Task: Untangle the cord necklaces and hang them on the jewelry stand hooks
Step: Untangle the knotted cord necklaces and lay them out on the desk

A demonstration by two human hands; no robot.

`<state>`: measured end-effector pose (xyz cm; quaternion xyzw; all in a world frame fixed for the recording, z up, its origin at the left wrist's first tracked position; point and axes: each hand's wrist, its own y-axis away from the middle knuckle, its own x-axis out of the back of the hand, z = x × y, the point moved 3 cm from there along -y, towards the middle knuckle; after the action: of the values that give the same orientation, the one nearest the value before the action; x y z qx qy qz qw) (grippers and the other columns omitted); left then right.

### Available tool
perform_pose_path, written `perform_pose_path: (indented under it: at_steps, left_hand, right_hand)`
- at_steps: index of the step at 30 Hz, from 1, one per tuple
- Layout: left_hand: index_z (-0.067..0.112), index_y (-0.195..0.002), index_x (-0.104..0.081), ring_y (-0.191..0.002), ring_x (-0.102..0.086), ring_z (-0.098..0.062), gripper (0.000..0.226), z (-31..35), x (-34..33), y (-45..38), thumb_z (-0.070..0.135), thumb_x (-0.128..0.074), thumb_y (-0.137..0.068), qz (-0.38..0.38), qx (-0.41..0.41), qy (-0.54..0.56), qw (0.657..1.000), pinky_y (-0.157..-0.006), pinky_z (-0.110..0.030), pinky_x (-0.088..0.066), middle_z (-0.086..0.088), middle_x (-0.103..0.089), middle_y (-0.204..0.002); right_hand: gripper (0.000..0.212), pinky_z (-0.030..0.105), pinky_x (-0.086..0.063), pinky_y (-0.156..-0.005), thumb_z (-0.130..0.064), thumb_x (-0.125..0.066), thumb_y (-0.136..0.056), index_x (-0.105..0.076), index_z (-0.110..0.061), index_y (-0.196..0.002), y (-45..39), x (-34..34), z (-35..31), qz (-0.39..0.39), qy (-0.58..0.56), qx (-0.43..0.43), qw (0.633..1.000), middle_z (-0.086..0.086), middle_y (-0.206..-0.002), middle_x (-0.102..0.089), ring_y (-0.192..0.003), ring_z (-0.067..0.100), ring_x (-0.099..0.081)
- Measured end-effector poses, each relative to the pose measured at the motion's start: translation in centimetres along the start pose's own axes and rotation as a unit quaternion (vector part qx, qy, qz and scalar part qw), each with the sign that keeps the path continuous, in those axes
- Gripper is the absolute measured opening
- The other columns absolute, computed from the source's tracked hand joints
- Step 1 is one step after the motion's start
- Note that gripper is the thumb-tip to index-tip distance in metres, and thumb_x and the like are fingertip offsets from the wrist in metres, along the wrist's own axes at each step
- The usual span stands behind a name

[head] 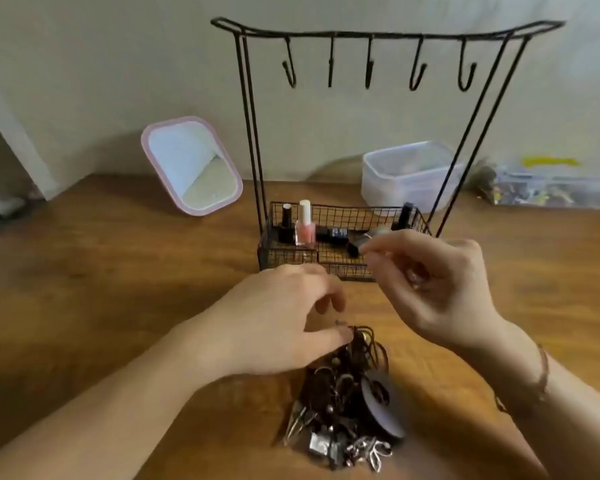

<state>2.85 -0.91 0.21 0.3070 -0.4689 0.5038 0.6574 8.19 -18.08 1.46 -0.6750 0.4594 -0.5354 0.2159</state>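
A tangled heap of dark brown cord necklaces (347,393) with metal pendants lies on the wooden table near me. My left hand (284,317) rests over the heap's upper left, its thumb and fingertips pinching cords at the top of the tangle. My right hand (433,282) is raised above the heap in front of the stand's basket, fingers curled; whether it pinches a thin cord is blurred. The black wire jewelry stand (388,32) rises behind, with several bare hooks (368,64) along its top bar.
The stand's wire basket (340,237) holds nail polish bottles, one pink (305,230). A pink-framed mirror (193,164) leans on the wall at left. A clear plastic tub (406,174) and a plastic bag of small items (548,188) sit at the back right.
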Motion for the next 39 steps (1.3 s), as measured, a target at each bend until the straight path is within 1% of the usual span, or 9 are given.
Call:
perform_pose_path:
  at_steps: [3, 7, 10, 13, 17, 26, 30, 33, 39]
  left_hand:
    - [0.042, -0.119, -0.056, -0.090, -0.053, 0.009, 0.045, -0.4, -2.8, 0.5, 0.062, -0.068, -0.080, -0.100, 0.026, 0.055, 0.993, -0.072, -0.014, -0.045, 0.025, -0.056, -0.102]
    - [0.042, -0.118, -0.052, -0.093, -0.058, 0.003, 0.052, -1.0, -4.0, 1.0, 0.048, -0.081, -0.075, -0.115, 0.043, 0.073, 0.990, -0.079, -0.024, -0.053, 0.021, -0.058, -0.105]
    - [0.042, -0.113, -0.057, -0.089, -0.061, -0.001, 0.041, -2.5, -3.7, 1.3, 0.034, -0.081, -0.080, -0.020, 0.048, 0.083, 0.995, -0.081, -0.028, -0.056, 0.020, -0.062, -0.101]
    - [0.042, -0.113, -0.061, -0.089, -0.059, 0.002, 0.036, -4.0, -3.2, 1.6, 0.027, -0.077, -0.084, 0.033, 0.051, 0.063, 0.996, -0.081, -0.025, -0.056, 0.021, -0.062, -0.100]
    - [0.043, -0.112, -0.063, -0.096, -0.057, 0.008, 0.031, -4.3, -2.7, 1.7, 0.022, -0.070, -0.089, 0.034, 0.031, 0.018, 0.999, -0.085, -0.020, -0.053, 0.025, -0.061, -0.105]
    - [0.039, -0.114, -0.062, -0.112, -0.047, 0.007, 0.023, -3.4, -3.8, 1.5, 0.041, -0.065, -0.090, 0.080, -0.016, 0.009, 0.997, -0.099, -0.018, -0.043, 0.027, -0.057, -0.112]
    - [0.040, -0.125, -0.056, -0.116, -0.044, 0.008, 0.042, -3.2, -4.5, 1.3, 0.043, -0.070, -0.086, 0.049, -0.021, 0.014, 0.998, -0.101, -0.016, -0.040, 0.030, -0.051, -0.118]
    - [0.042, -0.122, -0.056, -0.117, -0.042, 0.008, 0.040, -3.3, -4.7, 1.2, 0.039, -0.072, -0.085, 0.037, -0.016, 0.024, 0.999, -0.100, -0.014, -0.038, 0.030, -0.052, -0.118]
    - [0.040, -0.091, -0.060, -0.107, -0.046, 0.001, 0.016, -3.6, -4.3, 1.2, 0.028, -0.069, -0.087, 0.035, -0.012, 0.019, 0.999, -0.092, -0.022, -0.046, 0.024, -0.055, -0.099]
  right_hand:
    - [0.021, 0.011, -0.037, -0.053, -0.035, -0.061, -0.093, -0.070, -0.018, -0.084, 2.6, -0.4, -0.1, -0.086, -0.032, -0.076, 0.993, -0.008, -0.063, -0.062, -0.055, 0.010, -0.057]
    - [0.044, 0.018, -0.045, -0.068, -0.077, -0.052, -0.078, -0.059, -0.037, -0.094, 4.1, -1.1, -1.1, -0.355, -0.025, -0.059, 0.933, -0.016, -0.095, -0.060, -0.086, 0.009, -0.059]
    - [0.045, 0.032, -0.050, -0.086, -0.057, -0.073, -0.077, -0.051, -0.042, -0.113, 5.4, -2.0, -0.7, -0.472, 0.047, -0.057, 0.878, -0.017, -0.121, -0.046, -0.108, 0.005, -0.050]
    - [0.041, 0.029, -0.050, -0.083, -0.021, -0.071, -0.073, -0.057, -0.036, -0.109, 5.2, -0.8, -0.3, -0.451, 0.010, -0.081, 0.889, -0.016, -0.115, -0.051, -0.103, 0.006, -0.055]
    - [0.031, 0.028, -0.050, -0.067, -0.010, -0.060, -0.074, -0.059, -0.035, -0.092, 4.7, 1.4, 1.3, -0.369, -0.025, -0.112, 0.922, -0.009, -0.098, -0.059, -0.087, 0.015, -0.059]
    - [0.002, 0.028, -0.049, -0.076, -0.040, -0.066, -0.088, -0.064, -0.038, -0.089, 4.6, 2.1, 2.9, -0.292, 0.066, -0.112, 0.947, -0.017, -0.093, -0.064, -0.093, 0.006, -0.061]
    - [0.018, 0.018, -0.047, -0.075, -0.026, -0.060, -0.092, -0.067, -0.035, -0.105, 4.6, -0.2, 2.6, -0.164, 0.096, -0.148, 0.971, -0.018, -0.105, -0.065, -0.093, -0.001, -0.057]
    - [0.032, 0.026, -0.044, -0.096, -0.034, -0.052, -0.097, -0.061, -0.034, -0.127, 5.3, -1.8, 3.5, -0.222, 0.185, -0.189, 0.939, -0.019, -0.125, -0.057, -0.118, 0.005, -0.046]
    - [0.022, 0.021, -0.045, -0.074, -0.022, -0.068, -0.090, -0.059, -0.041, -0.085, 5.1, 0.2, 4.3, -0.246, 0.077, -0.224, 0.940, -0.016, -0.090, -0.066, -0.087, -0.001, -0.060]
